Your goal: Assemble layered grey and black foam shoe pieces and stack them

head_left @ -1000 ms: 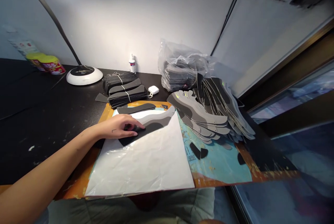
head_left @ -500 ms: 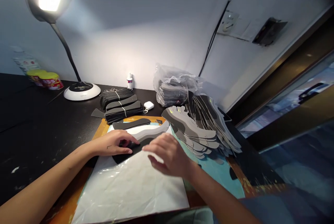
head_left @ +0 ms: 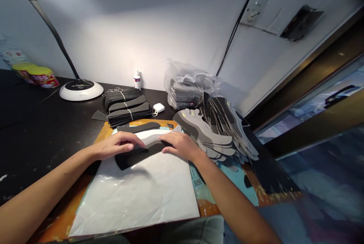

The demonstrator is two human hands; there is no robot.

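Note:
A grey and black flat shoe-upper piece (head_left: pixel 139 152) lies on a white plastic sheet (head_left: pixel 139 194). My left hand (head_left: pixel 118 144) rests on its left part with fingers stretched flat. My right hand (head_left: pixel 179 144) presses on its right end, fingers lying flat too. A loose black strip (head_left: pixel 139 127) lies just behind the piece. A fanned stack of similar grey pieces (head_left: pixel 216 134) spreads out to the right of my right hand.
Bundles of black pieces tied with cord (head_left: pixel 126 105), a white earbud case (head_left: pixel 158 107), a small glue bottle (head_left: pixel 137 80), a plastic bag of pieces (head_left: pixel 189 90), a lamp base (head_left: pixel 81 89) and yellow-lidded cups (head_left: pixel 35 75) stand on the black table (head_left: pixel 36 130). A blue-orange mat (head_left: pixel 236 183) lies under the sheet.
My right hand came into view from the lower right and settled on the piece's right end. My left hand stayed on the piece. The view tilted upward.

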